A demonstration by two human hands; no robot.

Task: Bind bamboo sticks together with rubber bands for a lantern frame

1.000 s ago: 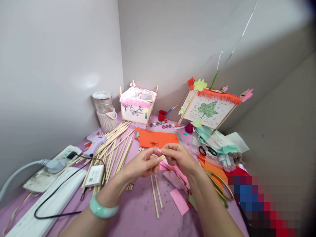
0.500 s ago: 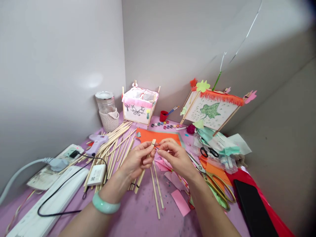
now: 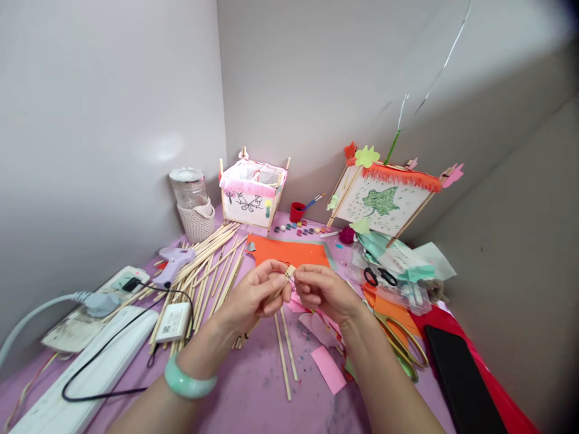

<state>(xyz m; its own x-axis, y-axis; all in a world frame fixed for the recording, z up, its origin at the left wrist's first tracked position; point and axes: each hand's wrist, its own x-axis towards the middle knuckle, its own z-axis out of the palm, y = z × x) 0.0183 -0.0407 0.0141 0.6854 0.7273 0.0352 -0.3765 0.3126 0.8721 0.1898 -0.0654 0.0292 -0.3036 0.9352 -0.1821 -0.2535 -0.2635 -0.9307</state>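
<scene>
My left hand (image 3: 262, 289) pinches some thin wooden sticks (image 3: 291, 271) near their upper end, above the middle of the purple table (image 3: 244, 404). A thin dark cord or wire runs round that end. Fingertips of my right hand (image 3: 323, 289) are closed right at the stick end, apparently on the dark strand, which is mostly hidden. Behind the hands lies an orange sheet (image 3: 289, 250). Two loose wooden sticks (image 3: 283, 355) rest below them on the table. Pink paper scraps (image 3: 328, 367) lie under my right wrist.
A pile of wooden sticks (image 3: 212, 265), a glue gun (image 3: 174, 265) and a white power strip (image 3: 90, 374) are at left. Two paper lanterns (image 3: 248, 202) stand behind. Gold-handled scissors (image 3: 404, 346), black-handled scissors (image 3: 380, 277) and a black phone-like slab (image 3: 465, 380) lie at right.
My left hand has tilted the sticks, so their end now points toward my right hand. My right hand has shifted slightly right and lower, its fingers closing nearer the stick end.
</scene>
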